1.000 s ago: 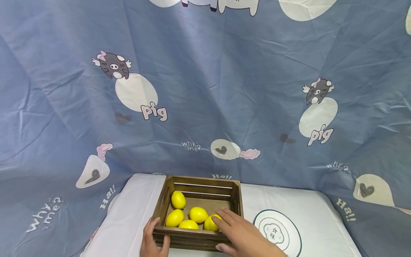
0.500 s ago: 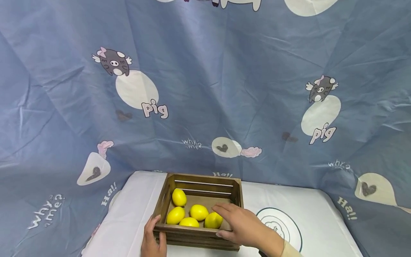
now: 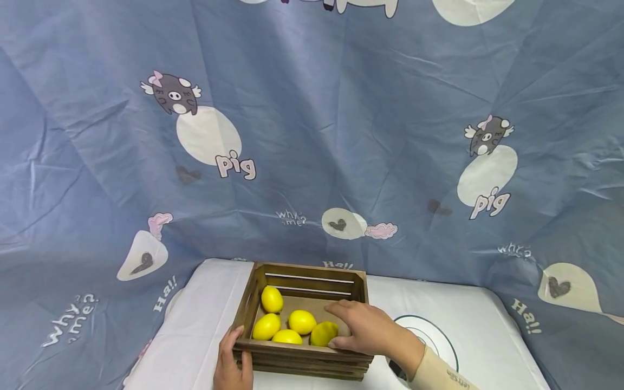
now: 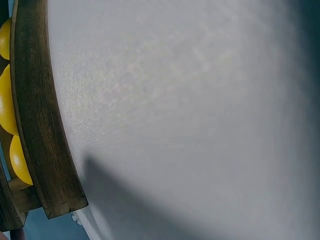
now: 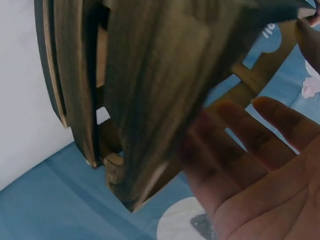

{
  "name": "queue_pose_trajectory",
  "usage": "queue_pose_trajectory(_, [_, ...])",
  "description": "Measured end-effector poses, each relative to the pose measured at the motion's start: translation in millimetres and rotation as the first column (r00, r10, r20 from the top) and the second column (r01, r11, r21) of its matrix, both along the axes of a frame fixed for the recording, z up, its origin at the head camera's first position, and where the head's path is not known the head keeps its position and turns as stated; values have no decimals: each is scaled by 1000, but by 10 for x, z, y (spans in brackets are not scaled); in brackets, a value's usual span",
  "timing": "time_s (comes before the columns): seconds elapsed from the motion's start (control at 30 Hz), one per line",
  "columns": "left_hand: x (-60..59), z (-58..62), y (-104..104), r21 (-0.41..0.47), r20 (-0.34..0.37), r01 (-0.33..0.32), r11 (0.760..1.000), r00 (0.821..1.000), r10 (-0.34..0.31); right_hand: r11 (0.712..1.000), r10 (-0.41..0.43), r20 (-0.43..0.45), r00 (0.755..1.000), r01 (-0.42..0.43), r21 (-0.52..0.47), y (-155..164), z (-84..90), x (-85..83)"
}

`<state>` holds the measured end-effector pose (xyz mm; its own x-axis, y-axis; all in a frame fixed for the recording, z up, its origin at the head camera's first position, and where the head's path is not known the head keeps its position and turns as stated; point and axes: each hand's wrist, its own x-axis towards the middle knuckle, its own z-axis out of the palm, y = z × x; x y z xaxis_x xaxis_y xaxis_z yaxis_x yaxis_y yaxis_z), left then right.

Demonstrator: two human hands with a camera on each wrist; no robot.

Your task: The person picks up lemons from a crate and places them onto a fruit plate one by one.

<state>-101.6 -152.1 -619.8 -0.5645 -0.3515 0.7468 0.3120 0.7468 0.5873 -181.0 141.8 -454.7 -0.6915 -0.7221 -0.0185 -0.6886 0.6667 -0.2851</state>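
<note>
A dark brown slatted wooden crate (image 3: 292, 355) sits on the white table and holds several yellow lemons (image 3: 301, 322). Its near left corner is gripped by my left hand (image 3: 233, 360), fingers on the side and thumb against the front. My right hand (image 3: 370, 327) reaches over the right side with its fingers stretched out, its thumb close to the front rim and the rightmost lemon (image 3: 324, 333). Nothing shows between those fingers in the right wrist view, where the palm (image 5: 270, 200) is beside the crate's slats (image 5: 145, 85). The left wrist view shows the crate's wall (image 4: 42, 110) but no clear part of the left hand.
A white plate (image 3: 441, 336) with a dark rim and printed pattern lies right of the crate, partly behind the right forearm. White cloth (image 3: 209, 303) covers the table. A blue printed curtain (image 3: 312, 162) hangs behind and at both sides.
My right hand has shifted right, off the rightmost lemon that its fingers were over. The crate's front right end now shows farther right. My left hand keeps its grip on the corner.
</note>
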Motion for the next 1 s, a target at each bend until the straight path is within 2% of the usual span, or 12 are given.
queue_pose_trajectory(0.3, [-13, -68, -12, -3, -10, 0, 1000, 1000, 0, 998, 9, -15, 1000, -9, 59, -61, 72, -67])
queue_pose_trajectory(0.57, [-60, -119, -32, -3, -79, 16, 1000, 997, -16, 993, 0, 38, 999, -4, 116, -226, 138, -115])
queue_pose_trajectory(0.7, [-73, -115, -25, 2, -82, 12, 1000, 997, -11, 989, -6, 64, 998, -3, 145, -337, 168, -159])
queue_pose_trajectory(0.9, [-88, -102, -16, 4, -87, 8, 1000, 996, -8, 985, 0, 116, 993, -21, 174, -457, 72, -317])
queue_pose_trajectory(1.0, [-100, -104, -16, 3, -99, 10, 1000, 995, -10, 981, -24, 148, 989, -6, 195, -494, 23, -407])
